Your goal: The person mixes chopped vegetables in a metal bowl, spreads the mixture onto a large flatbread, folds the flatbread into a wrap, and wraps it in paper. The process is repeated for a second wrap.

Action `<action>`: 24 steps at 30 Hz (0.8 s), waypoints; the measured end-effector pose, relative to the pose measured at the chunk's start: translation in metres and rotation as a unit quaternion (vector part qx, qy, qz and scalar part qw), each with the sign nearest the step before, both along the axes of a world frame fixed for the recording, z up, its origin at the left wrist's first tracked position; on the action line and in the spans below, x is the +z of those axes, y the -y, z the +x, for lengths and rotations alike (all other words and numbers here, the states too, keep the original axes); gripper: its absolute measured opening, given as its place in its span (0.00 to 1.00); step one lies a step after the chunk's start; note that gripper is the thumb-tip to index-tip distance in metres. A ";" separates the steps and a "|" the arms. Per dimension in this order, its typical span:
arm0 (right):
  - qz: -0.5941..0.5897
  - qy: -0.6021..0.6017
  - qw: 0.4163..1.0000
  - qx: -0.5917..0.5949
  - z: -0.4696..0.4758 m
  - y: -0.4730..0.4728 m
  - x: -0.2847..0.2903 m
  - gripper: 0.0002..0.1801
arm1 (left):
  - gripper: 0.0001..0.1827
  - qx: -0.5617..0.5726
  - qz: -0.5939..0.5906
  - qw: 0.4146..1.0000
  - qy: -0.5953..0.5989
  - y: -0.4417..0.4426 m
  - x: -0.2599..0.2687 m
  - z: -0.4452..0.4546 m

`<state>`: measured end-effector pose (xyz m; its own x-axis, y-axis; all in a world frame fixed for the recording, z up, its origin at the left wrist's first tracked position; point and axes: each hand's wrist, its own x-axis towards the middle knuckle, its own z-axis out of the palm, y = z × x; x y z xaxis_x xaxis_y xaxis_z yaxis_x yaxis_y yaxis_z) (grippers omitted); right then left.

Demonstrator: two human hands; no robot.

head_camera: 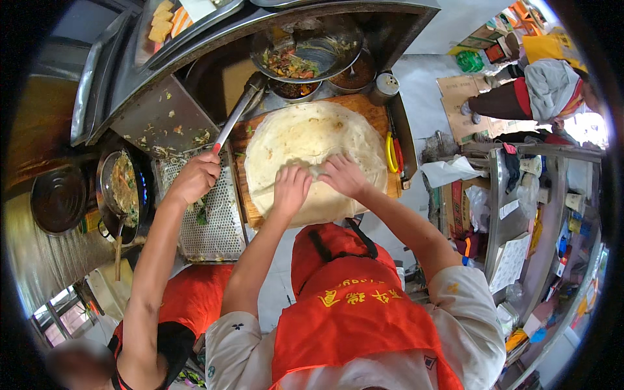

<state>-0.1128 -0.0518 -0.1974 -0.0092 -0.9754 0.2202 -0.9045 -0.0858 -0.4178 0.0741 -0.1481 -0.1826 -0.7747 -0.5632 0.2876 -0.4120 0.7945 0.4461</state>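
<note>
A large round thin flatbread [312, 131] lies on a wooden cutting board [240, 161]. Both my hands press on its near half, where a crease or fold runs across it. My left hand [292, 187] rests at the left of this fold with fingers bent over the dough. Close to it, my right hand [343, 175] has its fingertips on the fold too, seeming to pinch the dough. A little pale matter shows between the two hands; what it is I cannot tell. Past the flatbread stand a steel bowl of mixed vegetables [290, 66], a bowl of dark sauce [295, 90] and a bowl of reddish sauce [358, 75].
A co-worker's hand [195, 178] at my left holds metal tongs [234, 117] over a perforated steel tray [209, 234]. Farther left, a pan of food [123, 187] sits near a flame. A shaker [387, 85] and yellow-and-red-handled scissors [394, 153] stand right of the board. Another person [551, 92] is at far right.
</note>
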 end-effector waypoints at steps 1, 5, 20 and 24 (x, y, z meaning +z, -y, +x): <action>0.018 -0.037 0.999 -0.001 -0.005 0.011 -0.004 0.17 | 0.10 0.010 -0.035 0.999 0.009 0.011 0.002 -0.012; 0.026 -0.081 0.992 -0.090 -0.014 0.047 0.002 0.15 | 0.09 0.111 -0.033 0.992 0.052 0.033 0.003 -0.040; -0.118 0.594 0.512 -0.609 0.002 0.004 -0.007 0.14 | 0.13 0.509 0.553 0.583 -0.310 0.020 -0.031 0.020; -0.133 0.584 0.524 -0.605 0.027 -0.009 0.029 0.12 | 0.11 0.517 0.378 0.635 -0.431 0.001 -0.029 0.025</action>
